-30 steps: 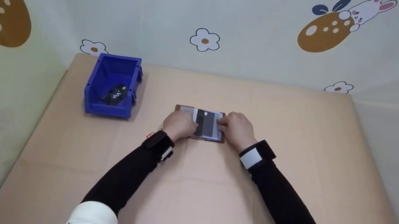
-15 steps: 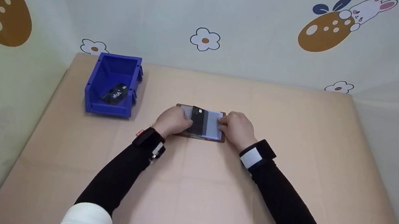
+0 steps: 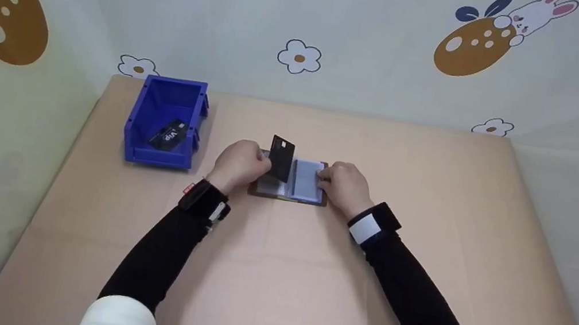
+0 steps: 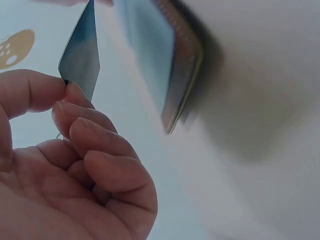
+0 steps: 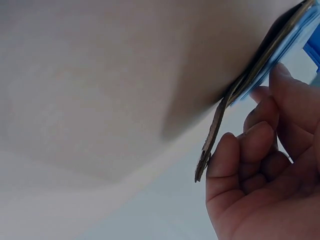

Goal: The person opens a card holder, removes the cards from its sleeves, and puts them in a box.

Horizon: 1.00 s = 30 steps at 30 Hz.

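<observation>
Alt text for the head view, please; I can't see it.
A black card is pinched in the left hand's grip above an open card wallet, whose right side the right hand's grip holds. To the left on the table, a blue bin contains a dark VIP card.

The head view looks forward and down from well above the table (image 3: pixel 270 281) to its far edge, while the two wrist views look close up past the left hand (image 3: pixel 238 166) and the right hand (image 3: pixel 348 189), each sharing the open card holder (image 3: pixel 306 181) with the head view.
</observation>
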{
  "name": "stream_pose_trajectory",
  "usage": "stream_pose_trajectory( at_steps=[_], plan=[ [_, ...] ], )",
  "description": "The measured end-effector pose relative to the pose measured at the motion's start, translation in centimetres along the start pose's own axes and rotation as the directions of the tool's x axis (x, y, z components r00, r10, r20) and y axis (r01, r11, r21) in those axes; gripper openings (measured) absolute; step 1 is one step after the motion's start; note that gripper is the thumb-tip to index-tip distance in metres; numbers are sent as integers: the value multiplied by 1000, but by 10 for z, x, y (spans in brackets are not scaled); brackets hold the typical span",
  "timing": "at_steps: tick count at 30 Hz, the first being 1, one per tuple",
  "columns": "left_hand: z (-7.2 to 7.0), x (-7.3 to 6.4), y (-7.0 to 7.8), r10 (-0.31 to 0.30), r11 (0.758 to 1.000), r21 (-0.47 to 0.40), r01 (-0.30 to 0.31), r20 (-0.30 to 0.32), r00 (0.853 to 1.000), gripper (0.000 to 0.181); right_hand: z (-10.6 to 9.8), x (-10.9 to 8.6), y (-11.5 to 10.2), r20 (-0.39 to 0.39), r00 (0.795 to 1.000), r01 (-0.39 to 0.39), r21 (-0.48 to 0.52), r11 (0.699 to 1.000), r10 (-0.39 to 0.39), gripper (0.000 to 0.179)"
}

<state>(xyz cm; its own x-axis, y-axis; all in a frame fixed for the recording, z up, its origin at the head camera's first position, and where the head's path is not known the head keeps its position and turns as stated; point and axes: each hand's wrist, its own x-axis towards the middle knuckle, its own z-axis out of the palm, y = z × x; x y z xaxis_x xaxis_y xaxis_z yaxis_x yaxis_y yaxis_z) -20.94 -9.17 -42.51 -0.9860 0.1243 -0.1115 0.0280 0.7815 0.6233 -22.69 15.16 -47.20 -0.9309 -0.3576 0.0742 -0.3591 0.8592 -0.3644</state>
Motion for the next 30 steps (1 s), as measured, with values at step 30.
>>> stream_pose_trajectory(
  at_steps=[30],
  plan=[
    [-130,-33,-64,-151,988,-48,145,-204,967,29,0,-1,-1,10,1000,-14,-6,1000,14,24]
  ],
)
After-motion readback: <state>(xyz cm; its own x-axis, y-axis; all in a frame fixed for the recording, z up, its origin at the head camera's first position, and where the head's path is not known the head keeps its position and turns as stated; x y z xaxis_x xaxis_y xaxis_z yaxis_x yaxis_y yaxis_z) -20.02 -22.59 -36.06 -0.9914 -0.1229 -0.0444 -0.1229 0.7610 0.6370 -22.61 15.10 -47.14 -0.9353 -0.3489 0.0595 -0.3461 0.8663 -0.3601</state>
